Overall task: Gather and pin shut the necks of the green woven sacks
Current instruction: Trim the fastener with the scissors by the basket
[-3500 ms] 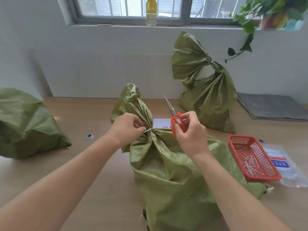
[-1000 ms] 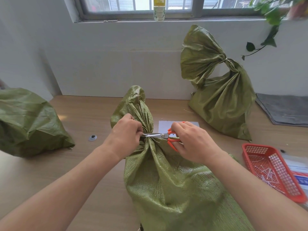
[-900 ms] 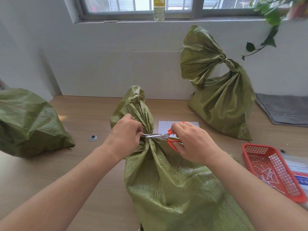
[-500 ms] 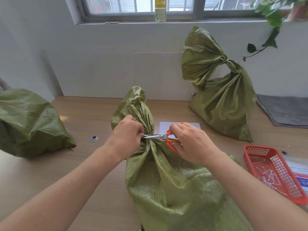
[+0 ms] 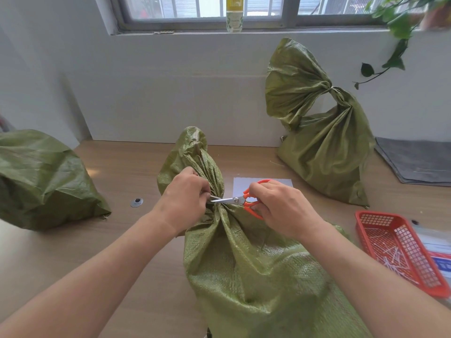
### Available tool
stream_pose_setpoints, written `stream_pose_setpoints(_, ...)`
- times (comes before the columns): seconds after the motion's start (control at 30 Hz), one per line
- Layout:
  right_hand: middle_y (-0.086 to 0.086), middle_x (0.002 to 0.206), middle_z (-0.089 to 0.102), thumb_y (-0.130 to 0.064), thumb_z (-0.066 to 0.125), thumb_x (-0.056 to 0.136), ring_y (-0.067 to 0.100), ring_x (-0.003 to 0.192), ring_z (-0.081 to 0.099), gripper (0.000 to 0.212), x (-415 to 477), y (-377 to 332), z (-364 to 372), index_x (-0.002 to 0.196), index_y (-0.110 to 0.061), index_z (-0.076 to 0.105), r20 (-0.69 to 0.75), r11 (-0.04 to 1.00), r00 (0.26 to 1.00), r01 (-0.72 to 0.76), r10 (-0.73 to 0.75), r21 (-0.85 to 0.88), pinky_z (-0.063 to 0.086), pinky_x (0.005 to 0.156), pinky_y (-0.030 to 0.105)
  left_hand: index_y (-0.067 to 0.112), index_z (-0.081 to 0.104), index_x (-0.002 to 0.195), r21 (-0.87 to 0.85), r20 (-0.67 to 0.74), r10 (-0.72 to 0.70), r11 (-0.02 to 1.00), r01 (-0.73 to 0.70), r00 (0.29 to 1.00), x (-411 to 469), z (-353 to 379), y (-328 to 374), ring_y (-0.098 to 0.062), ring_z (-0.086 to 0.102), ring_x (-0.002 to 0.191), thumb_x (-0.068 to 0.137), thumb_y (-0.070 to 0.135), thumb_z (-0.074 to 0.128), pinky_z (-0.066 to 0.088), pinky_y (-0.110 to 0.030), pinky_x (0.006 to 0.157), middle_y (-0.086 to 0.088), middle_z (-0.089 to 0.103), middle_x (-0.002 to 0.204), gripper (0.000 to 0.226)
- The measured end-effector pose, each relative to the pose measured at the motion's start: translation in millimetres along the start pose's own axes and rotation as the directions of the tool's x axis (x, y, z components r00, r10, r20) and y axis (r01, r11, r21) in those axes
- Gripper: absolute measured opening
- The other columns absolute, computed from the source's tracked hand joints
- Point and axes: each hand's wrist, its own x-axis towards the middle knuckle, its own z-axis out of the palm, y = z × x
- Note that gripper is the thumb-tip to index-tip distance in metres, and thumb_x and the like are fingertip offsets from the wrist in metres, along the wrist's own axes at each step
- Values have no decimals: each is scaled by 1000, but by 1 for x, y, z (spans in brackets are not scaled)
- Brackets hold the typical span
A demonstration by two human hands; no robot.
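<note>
A green woven sack [image 5: 246,264] stands before me on the wooden table [image 5: 127,172], its neck gathered into a bunch. My left hand [image 5: 185,203] grips the gathered neck and pinches a thin white tie end beside it. My right hand [image 5: 280,208] holds orange-handled scissors [image 5: 240,200], whose blades point left at the neck, tips at the tie. A second sack [image 5: 324,142] with a tied neck leans on the wall at the back right. A third sack [image 5: 41,179] lies at the left, its neck hidden.
A red mesh basket [image 5: 366,218] with several white ties sits at the right, over a clear plastic bag [image 5: 436,242]. A white paper [image 5: 240,185] lies behind the scissors, a small metal disc [image 5: 136,202] at the left, a grey mat [image 5: 415,159] at the back right.
The scissors swung down from upright to level, blades now at the neck tie. Over the last second the hands barely moved; my view crept slightly.
</note>
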Motion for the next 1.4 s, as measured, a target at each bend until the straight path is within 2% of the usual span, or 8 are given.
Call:
stream_pose_setpoints(0.2,-11,117,72,-18,67,95,16,112,64,17,-3,-2,0,110,-20,60,8,997,999,-47,47,59,57,76,36,13,79,98,0,-14,-16,1000,16,1000,0,-3,-3,-18,55,92,98,15,67,41,-25,79,-1,53,100,12)
stream_pose_setpoints(0.4,-5,100,67,-26,63,98,24,87,62,13,-6,-4,5,102,-19,53,-55,983,984,-165,170,86,52,66,39,12,76,98,-3,-100,-51,999,51,994,-1,-7,-8,-19,53,89,99,14,65,39,-27,79,-3,53,98,12)
stream_pose_setpoints(0.57,-6,99,70,-26,68,96,22,87,64,15,-8,-7,6,105,-19,59,-93,948,954,-268,286,169,47,66,35,13,75,95,-31,-122,-65,998,61,990,-2,-8,-7,-18,56,87,97,15,67,40,-26,78,-1,54,95,9)
stream_pose_setpoints(0.73,-6,92,74,-29,77,91,17,84,69,19,-9,-12,9,102,-18,67,-123,871,900,-358,417,336,54,75,34,17,74,89,-67,-139,-62,996,53,988,-3,-7,-3,-18,59,87,96,16,70,42,-27,79,1,55,92,8)
stream_pose_setpoints(0.97,-13,87,72,-21,77,90,-1,82,68,15,-20,-32,-1,103,-19,70,-134,654,734,-488,666,578,56,71,17,19,76,89,-141,-103,7,990,-22,995,-4,-3,11,-10,62,84,94,17,71,44,-17,71,2,64,95,7)
stream_pose_setpoints(1.13,-12,90,72,-17,77,91,-4,81,68,15,-51,-41,-11,104,-22,70,-175,516,591,-477,787,711,52,63,8,17,76,89,-190,-11,91,977,-92,996,-6,3,39,-10,65,84,94,15,70,53,-27,79,4,69,87,8)
stream_pose_setpoints(1.27,-11,88,75,-20,80,90,-3,78,71,16,-83,-36,-17,104,-21,73,-234,480,498,-453,835,751,58,64,13,13,78,90,-256,25,131,959,-121,991,-12,10,75,-7,67,80,94,15,71,56,-28,78,6,72,82,9)
stream_pose_setpoints(1.4,-12,85,76,-22,83,87,-3,79,71,19,-117,-17,-27,104,-21,76,-269,469,445,-436,854,768,62,72,21,16,80,89,-278,67,150,952,-126,986,-20,27,120,-8,69,83,92,14,69,56,-24,75,9,74,83,11)
